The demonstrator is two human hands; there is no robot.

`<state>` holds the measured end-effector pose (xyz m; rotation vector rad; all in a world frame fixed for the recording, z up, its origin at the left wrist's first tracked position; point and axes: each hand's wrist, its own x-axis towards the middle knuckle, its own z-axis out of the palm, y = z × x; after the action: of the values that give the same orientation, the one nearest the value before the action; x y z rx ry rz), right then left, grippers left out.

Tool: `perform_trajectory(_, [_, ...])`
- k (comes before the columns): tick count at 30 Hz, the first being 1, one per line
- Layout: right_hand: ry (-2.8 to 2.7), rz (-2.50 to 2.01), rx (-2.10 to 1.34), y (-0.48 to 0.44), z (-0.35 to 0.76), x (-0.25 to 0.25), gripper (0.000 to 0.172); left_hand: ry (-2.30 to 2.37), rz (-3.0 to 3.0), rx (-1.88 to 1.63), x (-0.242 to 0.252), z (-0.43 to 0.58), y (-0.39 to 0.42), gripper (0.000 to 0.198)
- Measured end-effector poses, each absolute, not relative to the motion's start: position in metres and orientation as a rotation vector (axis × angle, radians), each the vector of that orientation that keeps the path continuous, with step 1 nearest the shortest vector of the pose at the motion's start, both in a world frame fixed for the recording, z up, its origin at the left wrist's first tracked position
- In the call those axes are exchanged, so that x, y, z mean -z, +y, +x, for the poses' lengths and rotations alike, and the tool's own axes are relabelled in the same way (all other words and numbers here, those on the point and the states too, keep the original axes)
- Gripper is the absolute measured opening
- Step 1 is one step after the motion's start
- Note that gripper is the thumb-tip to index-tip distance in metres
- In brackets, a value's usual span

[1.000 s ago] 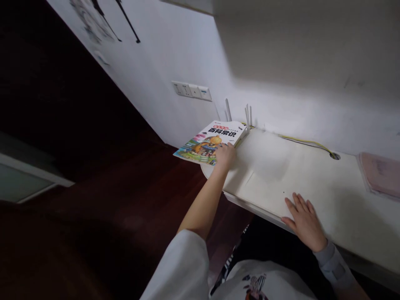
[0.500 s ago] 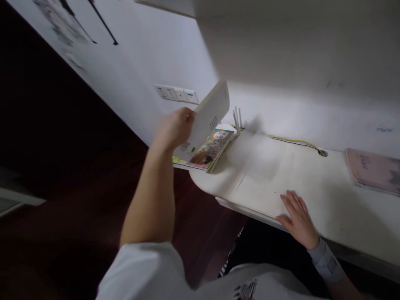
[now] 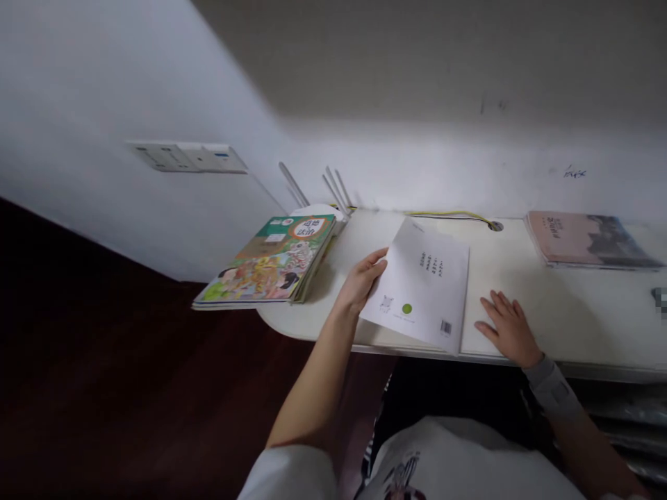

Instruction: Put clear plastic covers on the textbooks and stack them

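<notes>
My left hand point(image 3: 366, 279) grips the left edge of a white book point(image 3: 422, 285), thumb on top. Its back cover faces up, with a green dot, a QR code and a barcode, and it lies tilted over the desk point(image 3: 323, 305). To the right, my right hand point(image 3: 508, 328) rests on the desktop with its fingers spread, touching no book. Left of the held book, a stack of books point(image 3: 271, 260) with a green, illustrated top cover juts past the desk's rounded left end.
A pink-covered stack of books point(image 3: 567, 239) lies at the right by the wall. Behind the left stack stands a white router point(image 3: 317, 210) with upright antennas. A yellow cable point(image 3: 448, 213) runs along the wall to a hole. Wall sockets point(image 3: 187, 157) sit at the left.
My left hand has brought the white book from above the left stack rightward to the middle of the desk, back cover up. My right hand stays spread on the desktop. The view has turned.
</notes>
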<state>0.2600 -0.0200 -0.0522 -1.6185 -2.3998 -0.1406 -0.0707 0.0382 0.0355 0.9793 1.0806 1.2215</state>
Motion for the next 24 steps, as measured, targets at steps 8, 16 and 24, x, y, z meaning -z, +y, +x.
perform_trajectory(8, [-2.400,-1.586,0.159,-0.022,0.260,0.052,0.054,1.367,0.965,-1.239,0.023,-0.115,0.045,0.063])
perform_trajectory(16, [-2.397,-1.552,0.134,-0.024,0.264,0.050,0.053,1.620,1.251,-1.085,0.035,-0.123,0.049,0.057])
perform_trajectory(24, [-2.473,-1.495,0.099,-0.028,0.278,0.046,0.053,2.067,1.593,-0.801,0.023,-0.105,0.016,0.045])
